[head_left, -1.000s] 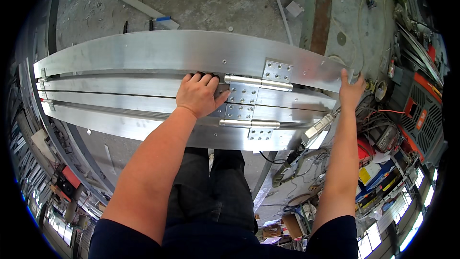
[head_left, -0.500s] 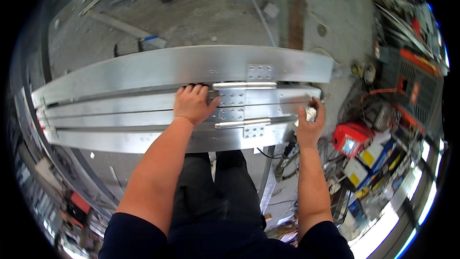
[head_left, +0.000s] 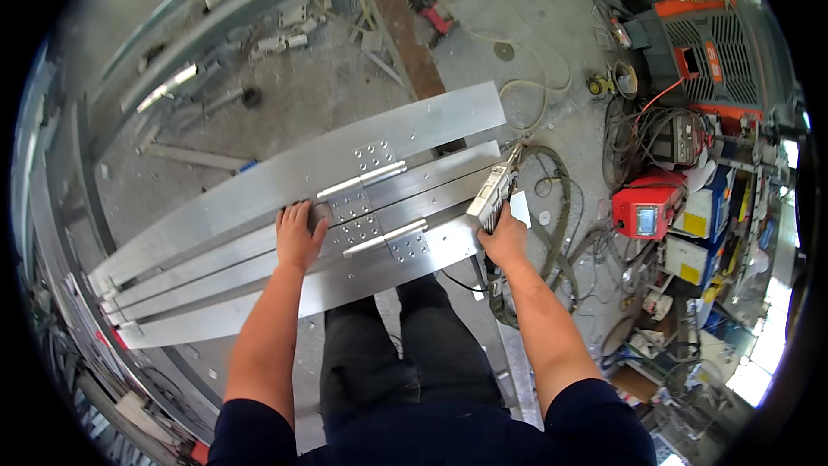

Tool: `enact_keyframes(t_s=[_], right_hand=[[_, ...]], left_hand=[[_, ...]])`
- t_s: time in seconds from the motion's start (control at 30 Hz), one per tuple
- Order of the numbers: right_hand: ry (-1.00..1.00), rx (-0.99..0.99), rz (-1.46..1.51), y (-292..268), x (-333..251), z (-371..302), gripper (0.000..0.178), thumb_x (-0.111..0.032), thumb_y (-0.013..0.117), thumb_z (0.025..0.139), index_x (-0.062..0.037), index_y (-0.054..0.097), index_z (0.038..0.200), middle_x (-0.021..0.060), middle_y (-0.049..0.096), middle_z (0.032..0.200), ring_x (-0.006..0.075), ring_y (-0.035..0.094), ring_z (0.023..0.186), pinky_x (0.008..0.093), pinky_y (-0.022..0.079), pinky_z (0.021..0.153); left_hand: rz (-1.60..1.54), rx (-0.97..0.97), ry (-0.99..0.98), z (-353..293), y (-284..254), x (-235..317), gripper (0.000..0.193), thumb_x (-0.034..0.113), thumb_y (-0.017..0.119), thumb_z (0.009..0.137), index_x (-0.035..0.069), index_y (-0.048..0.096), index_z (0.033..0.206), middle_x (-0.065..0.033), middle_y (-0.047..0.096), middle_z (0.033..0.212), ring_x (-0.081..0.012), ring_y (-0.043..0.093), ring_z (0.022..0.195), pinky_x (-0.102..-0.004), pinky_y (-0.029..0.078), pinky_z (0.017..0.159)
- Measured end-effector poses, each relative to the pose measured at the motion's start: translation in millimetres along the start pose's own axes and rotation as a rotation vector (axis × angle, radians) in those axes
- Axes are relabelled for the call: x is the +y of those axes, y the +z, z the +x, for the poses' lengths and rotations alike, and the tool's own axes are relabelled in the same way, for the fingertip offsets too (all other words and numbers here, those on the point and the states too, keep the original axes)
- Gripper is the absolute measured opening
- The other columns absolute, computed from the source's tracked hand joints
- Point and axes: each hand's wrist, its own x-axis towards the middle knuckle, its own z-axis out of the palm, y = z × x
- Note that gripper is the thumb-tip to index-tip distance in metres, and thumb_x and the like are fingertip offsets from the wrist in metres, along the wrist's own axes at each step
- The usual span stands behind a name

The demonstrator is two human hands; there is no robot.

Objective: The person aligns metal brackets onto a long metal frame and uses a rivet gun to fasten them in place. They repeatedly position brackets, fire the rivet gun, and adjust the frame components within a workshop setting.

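Note:
Long silvery metal panels (head_left: 233, 181) lie side by side in front of me, slanting up to the right. Two barrel hinges with drilled leaves, the far hinge (head_left: 362, 179) and the near hinge (head_left: 385, 237), bridge the gaps between them. My left hand (head_left: 298, 237) rests on the middle strips just left of the hinges, thumb spread from the fingers, fingertips by the far gap. At the panels' right end my right hand (head_left: 507, 240) is closed round the dark grip of a silver welding gun (head_left: 492, 196). Its narrow nozzle points away from me, above the panel end.
A thick hose (head_left: 562, 198) loops over the floor right of the gun. Farther right stand a red machine (head_left: 645, 207) and an orange-and-grey machine (head_left: 716, 56) among cables. A rusty steel bar (head_left: 405, 43) and a red power tool (head_left: 434, 15) lie beyond the panels.
My view has turned and shifted right, so the panels now slant. My right hand, earlier raised with fingers apart by the panel end, now grips the welding gun. My left hand stays on the panels.

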Motion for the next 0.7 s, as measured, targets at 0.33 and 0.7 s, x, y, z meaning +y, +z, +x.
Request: enact_keyframes(t_s=[0.33,0.7], right_hand=[[-0.125,-0.081,-0.023,-118.1,49.6,-132.8,0.093,-0.039,0.080,0.076,0.0103,0.037,0.142,0.0250,0.067,0.111,0.0400,0.064,0.106,0.0533,0.036,0.106],[-0.337,0.003,-0.030,-204.3,50.5,-215.8,0.077,-0.049,0.077,0.077,0.0077,0.052,0.122,0.0198,0.071,0.091,0.0373,0.070,0.089,0.0488,0.045,0.095]], left_hand=[[0.086,-0.078,-0.088,-212.1,-94.3,13.2,0.054,0.034,0.077,0.083,0.003,0.058,0.123,-0.0219,0.056,0.130,-0.0429,0.047,0.128,-0.0524,0.035,0.112],[-0.049,-0.050,-0.190,-225.5,-227.2,159.3,0.054,0.055,0.063,0.093,0.005,0.073,0.107,-0.0244,0.072,0.100,-0.0422,0.068,0.096,-0.0493,0.053,0.085]])
